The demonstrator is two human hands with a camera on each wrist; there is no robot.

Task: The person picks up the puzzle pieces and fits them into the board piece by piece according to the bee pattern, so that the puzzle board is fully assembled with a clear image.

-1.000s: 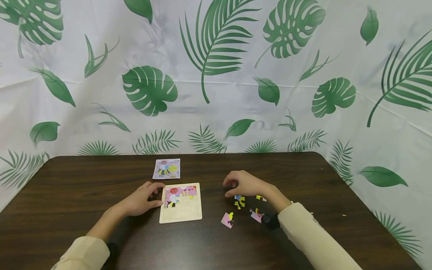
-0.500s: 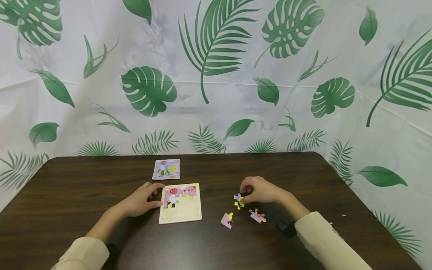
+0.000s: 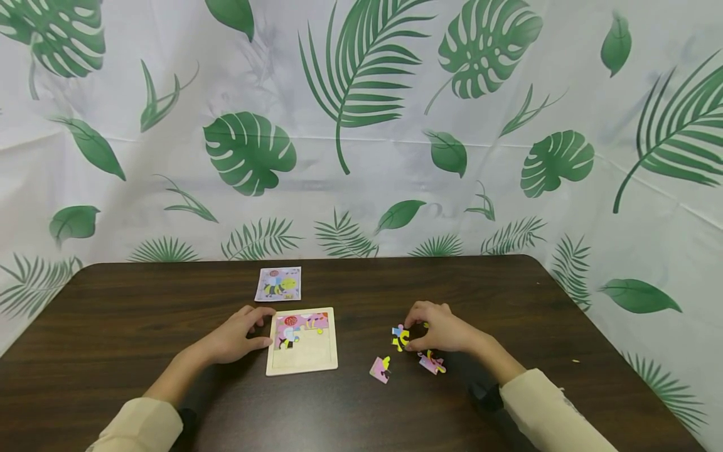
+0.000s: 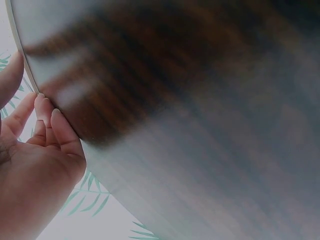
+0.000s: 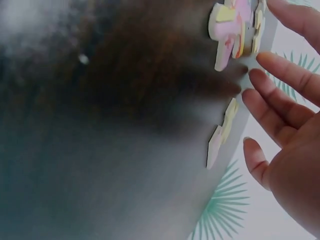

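In the head view, a square wooden puzzle tray point(image 3: 307, 364) lies left of centre, its upper and left parts filled with pink bee-picture pieces. My left hand point(image 3: 234, 338) rests against its left edge, thumb and fingertips touching the rim. My right hand point(image 3: 443, 328) hovers low over loose pieces, fingers apart. A blue-and-yellow jigsaw piece point(image 3: 400, 338) lies flat at its fingertips; contact is hard to tell. Beneath the palm, another jigsaw piece is mostly hidden. A pink-and-red jigsaw piece point(image 3: 432, 362) and a pink-and-yellow one point(image 3: 380, 370) lie nearer the person.
Behind the tray lies a square bee picture card point(image 3: 278, 284). A tiny yellow scrap point(image 3: 575, 361) is on the dark wooden table point(image 3: 316, 417), at the right. A white leaf-print cloth point(image 3: 373, 188) hangs at the table's far edge.
My right hand has moved right and slightly down from beside the tray to over the loose pieces, fingers reaching the blue-and-yellow piece, then drawing slightly right. My left hand and the tray stay put.
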